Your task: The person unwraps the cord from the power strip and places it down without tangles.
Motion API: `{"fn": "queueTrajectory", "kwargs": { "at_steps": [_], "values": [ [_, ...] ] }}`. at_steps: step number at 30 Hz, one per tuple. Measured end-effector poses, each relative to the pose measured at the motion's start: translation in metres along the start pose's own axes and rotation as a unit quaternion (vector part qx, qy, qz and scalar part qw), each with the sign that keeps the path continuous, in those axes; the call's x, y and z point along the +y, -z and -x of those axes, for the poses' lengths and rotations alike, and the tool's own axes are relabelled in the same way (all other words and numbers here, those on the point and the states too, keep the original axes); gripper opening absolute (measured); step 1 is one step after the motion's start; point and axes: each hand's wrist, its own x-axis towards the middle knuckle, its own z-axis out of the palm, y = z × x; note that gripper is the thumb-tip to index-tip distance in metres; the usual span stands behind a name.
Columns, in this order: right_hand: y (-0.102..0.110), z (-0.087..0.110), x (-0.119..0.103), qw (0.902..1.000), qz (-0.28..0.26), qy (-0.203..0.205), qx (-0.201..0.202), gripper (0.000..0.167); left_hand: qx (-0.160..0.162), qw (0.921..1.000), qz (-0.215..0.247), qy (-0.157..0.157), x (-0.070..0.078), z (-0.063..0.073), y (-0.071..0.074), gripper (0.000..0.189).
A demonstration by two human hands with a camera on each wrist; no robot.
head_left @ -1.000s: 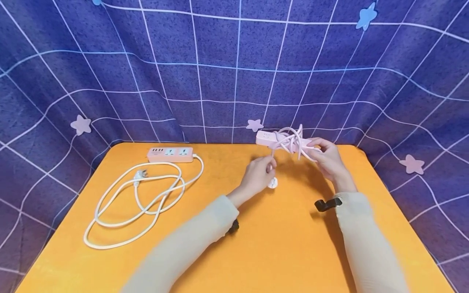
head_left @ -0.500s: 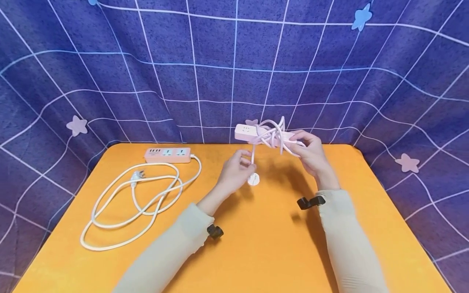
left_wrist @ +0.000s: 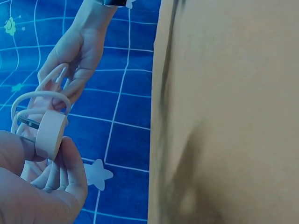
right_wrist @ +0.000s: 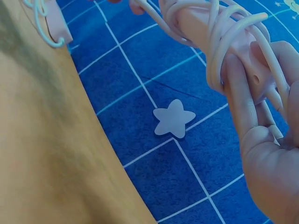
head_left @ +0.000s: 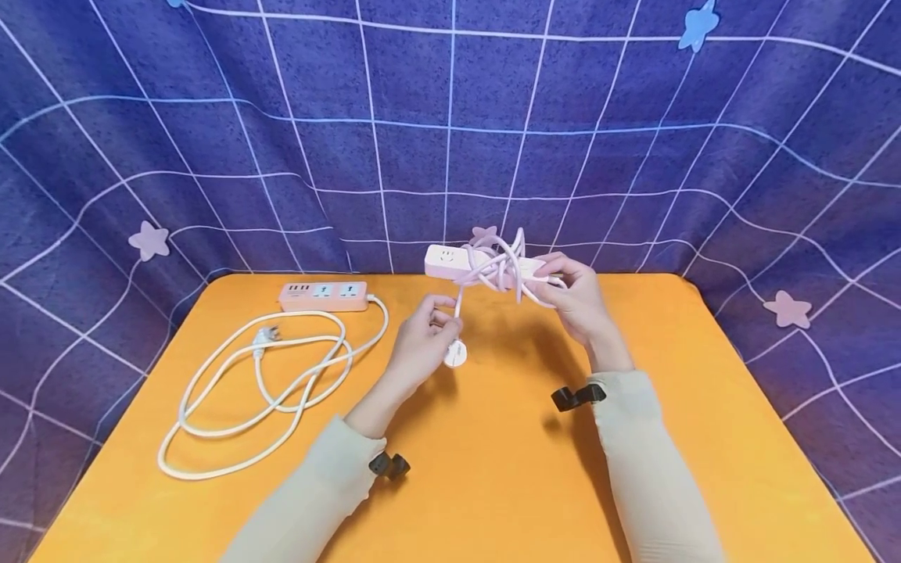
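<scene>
A pink and white power strip (head_left: 443, 263), its cord (head_left: 493, 270) wound several times round the middle, is held up over the back of the table. My right hand (head_left: 579, 301) grips its right end, thumb and fingers on opposite sides. Below the left end hangs a short length of cord with a round white plug (head_left: 455, 353). My left hand (head_left: 421, 340) pinches this plug end between thumb and fingers. In the left wrist view the plug's metal prongs show beside the left thumb. The right wrist view shows the wound cord (right_wrist: 224, 42) against the right fingers.
A second pink power strip (head_left: 324, 296) lies at the table's back left, with its white cord (head_left: 235, 428) in loose loops and its plug (head_left: 265, 340) inside them. A blue gridded curtain (head_left: 415, 141) stands behind the orange table (head_left: 493, 469).
Both hands have moved left with the wrapped power strip and its plug. The left fingers have loosened from a tighter curl round the cord. The second strip stays put.
</scene>
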Motion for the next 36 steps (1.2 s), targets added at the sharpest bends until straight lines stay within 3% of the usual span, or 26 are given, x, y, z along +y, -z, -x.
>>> {"fn": "queueTrajectory", "kwargs": {
  "at_steps": [11, 27, 36],
  "values": [
    [-0.003, 0.008, 0.008, 0.9999, -0.013, 0.008, 0.002, 0.042, -0.004, 0.9999, 0.009, -0.014, -0.005, 0.007, 0.010, 0.023],
    [-0.003, 0.012, 0.008, 0.9994, -0.034, 0.007, 0.006, 0.042, 0.004, 0.9992, 0.038, -0.009, -0.009, 0.005, 0.013, 0.017],
    [-0.003, 0.013, 0.002, 0.9988, -0.048, 0.000, -0.004, 0.041, 0.013, 0.9988, 0.041, -0.024, -0.010, 0.000, 0.024, 0.021]
  ]
}}
